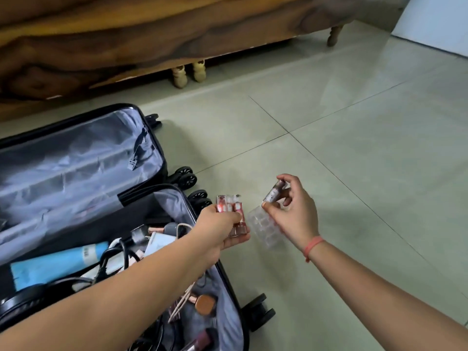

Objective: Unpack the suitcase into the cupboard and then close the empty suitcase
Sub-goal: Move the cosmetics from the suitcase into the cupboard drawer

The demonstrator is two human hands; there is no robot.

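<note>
A black suitcase [157,148] lies open on the floor at the left, its grey-lined far half bare. The near half holds a blue tube [58,262], black cables [111,259], brushes and small cosmetic items [205,304]. My left hand [220,229] reaches over the suitcase's right edge and grips several clear pink lipstick tubes [231,207]. To its right, my right hand [293,211] pinches a single small tube [274,191] between thumb and fingers. A clear plastic compartment tray [266,229] sits just below that hand; whether the hand holds it is unclear.
A wooden bed frame [152,41] with turned legs [188,73] runs along the back. Pale green floor tiles [354,122] spread to the right. Suitcase wheels [258,312] stick out near my left arm. A white wall or door panel [440,21] stands at the far right.
</note>
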